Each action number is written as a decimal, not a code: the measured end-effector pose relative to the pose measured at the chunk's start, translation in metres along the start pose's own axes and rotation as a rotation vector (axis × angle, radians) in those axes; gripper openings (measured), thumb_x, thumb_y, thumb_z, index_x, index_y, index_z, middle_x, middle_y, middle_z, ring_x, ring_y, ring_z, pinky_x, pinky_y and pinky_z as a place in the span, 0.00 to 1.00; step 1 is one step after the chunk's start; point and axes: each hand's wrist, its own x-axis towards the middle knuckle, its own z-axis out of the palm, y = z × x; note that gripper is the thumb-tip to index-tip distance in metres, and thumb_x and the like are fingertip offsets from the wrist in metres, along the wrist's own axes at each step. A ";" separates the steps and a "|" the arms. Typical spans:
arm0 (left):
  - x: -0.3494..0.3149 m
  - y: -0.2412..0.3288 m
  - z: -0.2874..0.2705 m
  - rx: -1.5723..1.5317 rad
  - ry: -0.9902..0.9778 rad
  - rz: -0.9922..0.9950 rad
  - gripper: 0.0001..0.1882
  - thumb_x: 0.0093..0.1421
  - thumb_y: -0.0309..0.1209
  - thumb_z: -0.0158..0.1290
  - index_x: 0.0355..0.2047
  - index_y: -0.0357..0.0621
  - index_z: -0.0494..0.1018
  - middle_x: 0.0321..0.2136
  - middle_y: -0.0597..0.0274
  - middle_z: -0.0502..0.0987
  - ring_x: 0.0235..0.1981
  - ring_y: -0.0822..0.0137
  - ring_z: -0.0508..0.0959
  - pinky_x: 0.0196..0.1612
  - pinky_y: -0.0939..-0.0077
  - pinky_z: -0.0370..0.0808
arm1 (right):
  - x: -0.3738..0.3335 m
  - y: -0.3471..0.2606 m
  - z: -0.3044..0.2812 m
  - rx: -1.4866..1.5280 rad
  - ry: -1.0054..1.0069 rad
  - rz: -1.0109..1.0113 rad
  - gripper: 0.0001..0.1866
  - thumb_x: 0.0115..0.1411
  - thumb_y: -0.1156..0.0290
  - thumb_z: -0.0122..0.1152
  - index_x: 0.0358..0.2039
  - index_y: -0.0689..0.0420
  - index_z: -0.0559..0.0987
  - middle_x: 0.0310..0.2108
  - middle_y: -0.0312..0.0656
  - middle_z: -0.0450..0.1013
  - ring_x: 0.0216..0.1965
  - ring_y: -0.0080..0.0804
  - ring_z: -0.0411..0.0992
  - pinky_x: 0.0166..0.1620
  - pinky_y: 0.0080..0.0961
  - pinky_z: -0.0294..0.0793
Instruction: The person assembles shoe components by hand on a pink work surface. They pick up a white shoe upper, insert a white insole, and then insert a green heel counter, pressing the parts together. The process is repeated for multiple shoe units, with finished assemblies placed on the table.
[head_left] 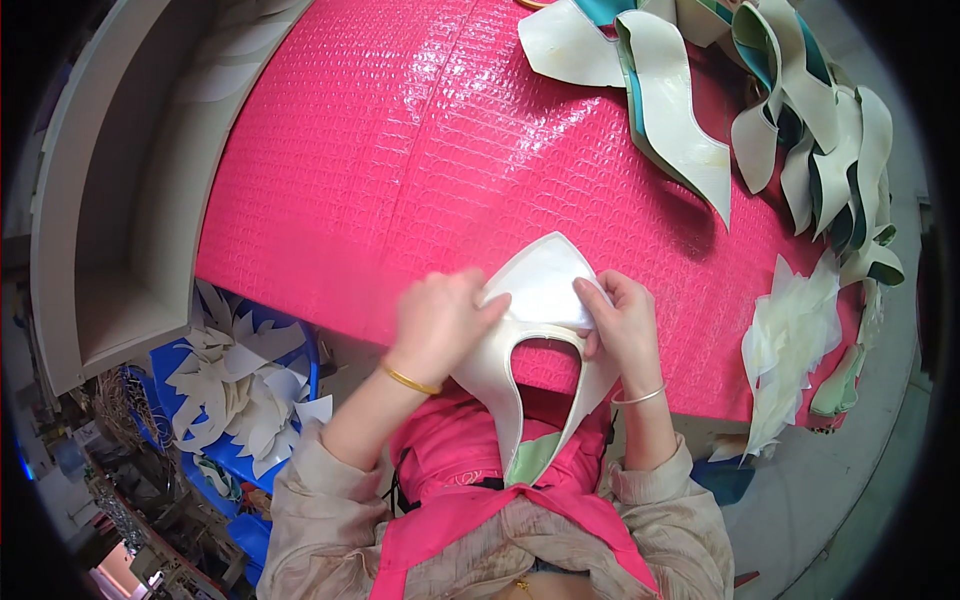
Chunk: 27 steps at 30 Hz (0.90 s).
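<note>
Head view: clock read on the picture, 12 at the top edge.
Pointed upper: one white shoe upper (pixel 545 292), near the centre, its toe over the pink table cover (pixel 330 180) and its narrow end over the apron (pixel 450 440).
Toe: points at 12 o'clock, a shade toward 1; its brighter white area may be a separate piece, cannot tell.
Long axis: runs 12 to 6, round an open loop, green lining showing at the 6 end.
Left hand (pixel 445 318): blurred, thumb on the toe's 9 o'clock edge; the fingers' closure cannot be told.
Right hand (pixel 622 312): pinches the 3 o'clock edge between thumb and fingers.
Bracelets: two, one gold (pixel 410 381), one silver (pixel 640 397).
Other uppers: several white ones (pixel 680 90) with green linings, between 1 and 2, overlapping too much to count.
Thin pale pieces: one pile (pixel 785 350), toward 3; layers uncountable.
White cut pieces: many (pixel 240 390), between 8 and 9, on blue plastic (pixel 168 356).
Grey shelf: one (pixel 62 220), toward 10.
</note>
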 end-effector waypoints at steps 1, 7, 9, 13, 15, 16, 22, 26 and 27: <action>0.000 0.000 -0.003 0.312 0.123 0.135 0.15 0.49 0.37 0.57 0.23 0.39 0.67 0.13 0.58 0.72 0.11 0.63 0.71 0.12 0.71 0.66 | 0.000 -0.003 -0.001 -0.097 0.005 -0.011 0.16 0.55 0.64 0.56 0.20 0.66 0.71 0.10 0.46 0.67 0.09 0.32 0.68 0.12 0.27 0.64; -0.005 0.002 0.026 0.089 -0.120 0.745 0.22 0.56 0.36 0.49 0.51 0.44 0.65 0.54 0.60 0.64 0.57 0.60 0.61 0.57 0.63 0.59 | -0.002 0.006 -0.022 -0.806 0.055 -0.195 0.21 0.51 0.56 0.57 0.17 0.64 0.72 0.16 0.55 0.69 0.23 0.52 0.70 0.28 0.43 0.68; -0.005 0.002 0.025 0.100 -0.119 0.750 0.21 0.57 0.35 0.47 0.51 0.44 0.65 0.54 0.60 0.64 0.56 0.59 0.62 0.57 0.63 0.59 | -0.018 0.014 -0.035 -0.818 0.121 -0.182 0.15 0.49 0.60 0.60 0.23 0.60 0.73 0.22 0.52 0.71 0.23 0.48 0.71 0.26 0.41 0.69; -0.004 0.000 0.026 0.026 -0.143 0.784 0.20 0.59 0.35 0.44 0.51 0.44 0.65 0.54 0.60 0.64 0.57 0.60 0.61 0.58 0.63 0.56 | -0.048 0.028 -0.009 -0.745 0.058 -0.789 0.27 0.49 0.63 0.60 0.50 0.55 0.67 0.52 0.46 0.63 0.54 0.43 0.61 0.55 0.39 0.58; -0.005 -0.012 0.017 -0.036 -0.183 0.826 0.20 0.59 0.35 0.44 0.51 0.44 0.65 0.54 0.60 0.64 0.58 0.60 0.60 0.59 0.62 0.56 | -0.049 0.032 -0.001 -0.885 -0.102 -0.727 0.35 0.50 0.57 0.58 0.57 0.55 0.60 0.58 0.44 0.56 0.60 0.41 0.53 0.60 0.40 0.50; -0.012 -0.025 0.009 -0.029 -0.247 0.812 0.21 0.59 0.35 0.44 0.52 0.44 0.64 0.54 0.61 0.64 0.58 0.60 0.60 0.59 0.61 0.55 | -0.050 0.037 -0.005 -0.927 -0.094 -0.721 0.35 0.50 0.55 0.57 0.57 0.56 0.60 0.58 0.44 0.56 0.60 0.41 0.53 0.59 0.40 0.50; -0.060 -0.061 -0.023 -0.467 -0.157 0.356 0.22 0.60 0.29 0.42 0.55 0.41 0.59 0.39 0.55 0.75 0.44 0.62 0.74 0.54 0.66 0.62 | -0.060 0.018 0.003 -0.885 0.082 -0.784 0.26 0.47 0.67 0.60 0.49 0.57 0.70 0.51 0.45 0.66 0.51 0.40 0.64 0.52 0.37 0.61; -0.043 -0.076 -0.050 -0.882 0.327 0.036 0.19 0.60 0.24 0.40 0.52 0.34 0.62 0.25 0.56 0.76 0.31 0.70 0.76 0.39 0.79 0.70 | -0.040 -0.008 0.007 -0.768 0.103 -1.116 0.14 0.43 0.81 0.57 0.34 0.59 0.77 0.33 0.40 0.75 0.33 0.35 0.71 0.37 0.29 0.70; -0.037 -0.084 -0.063 -0.867 0.456 0.035 0.18 0.60 0.24 0.41 0.51 0.34 0.64 0.26 0.56 0.76 0.31 0.70 0.76 0.40 0.79 0.70 | -0.034 -0.029 0.008 -0.766 0.153 -1.207 0.14 0.43 0.81 0.57 0.34 0.59 0.77 0.33 0.40 0.74 0.33 0.36 0.71 0.37 0.29 0.70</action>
